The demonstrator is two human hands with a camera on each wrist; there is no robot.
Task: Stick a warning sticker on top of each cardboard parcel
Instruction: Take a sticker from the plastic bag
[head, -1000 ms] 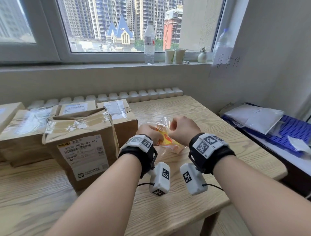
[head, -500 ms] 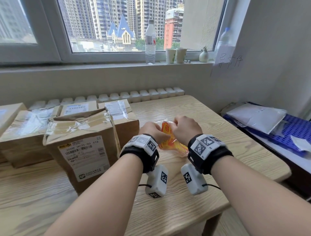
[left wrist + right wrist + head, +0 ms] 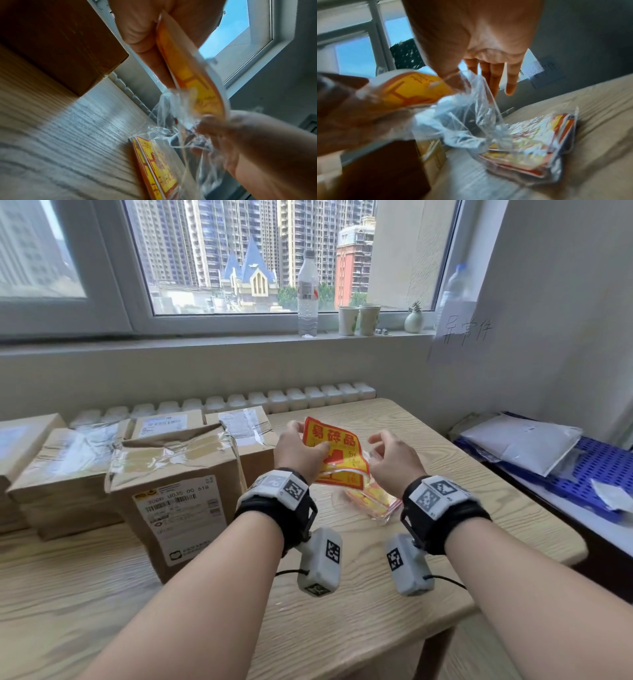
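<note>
My left hand (image 3: 301,450) pinches one yellow and red warning sticker (image 3: 337,446) between thumb and fingers, raised above the table. Its lower end still sits at the mouth of a clear plastic bag (image 3: 375,503), which lies on the wooden table (image 3: 376,611) with more stickers inside. In the left wrist view the sticker (image 3: 188,67) curves down from my thumb. My right hand (image 3: 390,457) is just right of the sticker; its thumb and forefinger seem to pinch the bag's mouth (image 3: 471,94), with the other fingers straight. Several cardboard parcels (image 3: 178,474) stand to the left.
The nearest parcel has a white shipping label (image 3: 181,518) on its front. White mailers (image 3: 520,440) lie on a blue crate (image 3: 603,467) beyond the table's right edge. A water bottle (image 3: 307,296) and paper cups (image 3: 359,320) stand on the windowsill.
My left hand has drawn a sticker up out of the bag and lifted it, so its printed face shows. The hands have moved apart, and the right hand's fingers have loosened.
</note>
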